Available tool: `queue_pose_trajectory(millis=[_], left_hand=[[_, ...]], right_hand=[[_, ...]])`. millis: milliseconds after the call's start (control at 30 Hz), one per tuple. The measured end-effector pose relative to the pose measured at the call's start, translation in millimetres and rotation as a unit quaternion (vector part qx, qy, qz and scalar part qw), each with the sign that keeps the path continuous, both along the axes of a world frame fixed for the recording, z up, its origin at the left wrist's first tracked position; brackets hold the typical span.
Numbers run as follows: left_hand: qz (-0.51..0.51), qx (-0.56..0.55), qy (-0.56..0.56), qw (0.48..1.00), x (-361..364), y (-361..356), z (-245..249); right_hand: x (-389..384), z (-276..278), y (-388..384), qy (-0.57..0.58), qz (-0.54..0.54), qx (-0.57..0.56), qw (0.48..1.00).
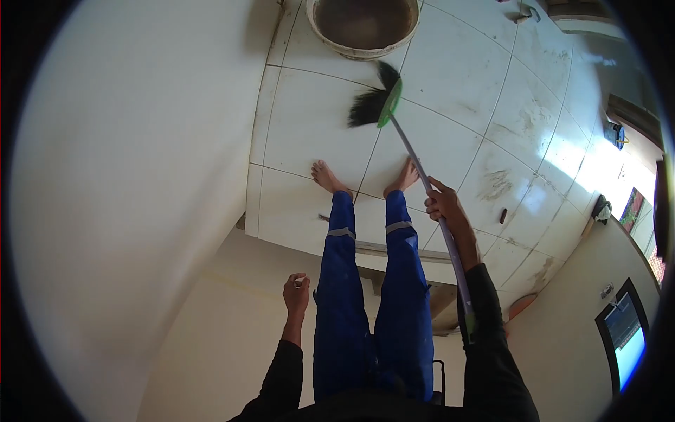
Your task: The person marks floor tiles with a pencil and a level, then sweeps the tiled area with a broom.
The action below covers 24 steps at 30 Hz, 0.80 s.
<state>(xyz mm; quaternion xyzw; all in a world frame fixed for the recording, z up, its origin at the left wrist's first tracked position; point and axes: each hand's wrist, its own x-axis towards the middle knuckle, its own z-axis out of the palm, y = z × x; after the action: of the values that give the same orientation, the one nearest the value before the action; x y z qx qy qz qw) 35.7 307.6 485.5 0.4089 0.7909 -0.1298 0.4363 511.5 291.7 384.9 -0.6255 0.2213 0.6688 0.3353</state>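
Observation:
My right hand (443, 202) is wrapped round the pale stick handle of a broom (391, 103). The handle runs back along my right forearm. Its green head and dark bristles are over the white floor tiles ahead of my feet, with the bristles a little blurred. My left hand (296, 292) hangs at my left side, its fingers curled closed. A small pale spot shows at those fingers, too small to name. Just beyond the bristles stands a round tub (363, 52) with a dirty rim and a brownish inside.
A plain wall (140, 155) rises along the left. Brown smudges mark the tiles (436, 70) on the right. A small dark brown piece (503, 216) lies there. Farther right are a blue bucket (615, 134) and a dark-framed window (624, 333).

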Motion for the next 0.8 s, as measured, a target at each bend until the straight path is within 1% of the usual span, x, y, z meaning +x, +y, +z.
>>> queue_pose_trajectory(millis=[33,67,100,167,200,267,300,333,400,433,467,533,600,667,733,767,800], left_hand=[[-0.01,-0.009,0.002,1.0,2.1,-4.0,-2.6],[-0.022,-0.019,0.005,1.0,5.5,-8.2,-0.6],[-0.03,-0.015,-0.001,0.999,14.6,-7.8,1.2],[-0.017,-0.034,-0.007,0.999,33.3,-10.8,8.2],[-0.033,-0.035,-0.016,0.999,37.1,-13.7,7.4],[-0.021,-0.056,-0.014,0.998,47.2,-25.3,1.5],[-0.06,-0.037,-0.02,0.997,49.0,-34.4,-4.8],[-0.101,-0.048,0.002,0.994,68.7,-33.0,1.2],[-0.159,-0.047,0.021,0.986,92.6,-35.3,2.1],[-0.169,-0.045,0.022,0.984,104.0,-31.5,4.1],[-0.173,-0.047,0.027,0.983,115.3,-26.0,6.7],[-0.198,-0.047,0.033,0.978,134.6,-15.0,13.2],[-0.186,-0.046,0.018,0.981,150.1,-1.8,22.3],[-0.228,-0.03,0.016,0.973,156.6,14.8,27.8],[-0.263,-0.023,0.006,0.964,156.8,21.7,28.0],[-0.275,-0.018,0.012,0.961,153.6,27.4,24.8],[-0.284,-0.009,0.014,0.959,156.8,35.6,20.9]], right_hand=[[33.9,4.2,-31.5,-0.034,-0.001,-0.038,0.999],[65.2,13.3,-59.7,-0.062,-0.028,-0.056,0.996],[94.0,8.5,-90.0,-0.099,-0.012,-0.083,0.992],[127.8,28.5,-125.7,-0.227,0.068,-0.086,0.968],[138.0,40.0,-137.1,-0.287,0.105,-0.094,0.947],[133.2,71.8,-155.1,-0.284,0.046,-0.103,0.952],[120.5,97.1,-151.0,-0.267,0.023,-0.106,0.958],[107.1,118.9,-148.8,-0.234,0.012,-0.099,0.967],[78.6,135.7,-147.3,-0.156,-0.012,-0.066,0.986],[70.8,142.9,-140.0,-0.105,-0.026,-0.039,0.993],[66.6,135.5,-142.2,-0.051,-0.052,-0.012,0.997],[70.1,104.5,-152.6,-0.048,-0.017,-0.008,0.999],[98.4,68.6,-187.8,-0.131,0.01,-0.026,0.991],[131.4,45.0,-235.4,-0.167,-0.039,-0.055,0.984],[154.4,67.7,-251.7,-0.258,0.059,-0.165,0.95],[144.1,60.2,-282.2,-0.257,0.039,-0.175,0.95],[129.4,36.8,-323.0,-0.419,0.115,-0.162,0.886]])
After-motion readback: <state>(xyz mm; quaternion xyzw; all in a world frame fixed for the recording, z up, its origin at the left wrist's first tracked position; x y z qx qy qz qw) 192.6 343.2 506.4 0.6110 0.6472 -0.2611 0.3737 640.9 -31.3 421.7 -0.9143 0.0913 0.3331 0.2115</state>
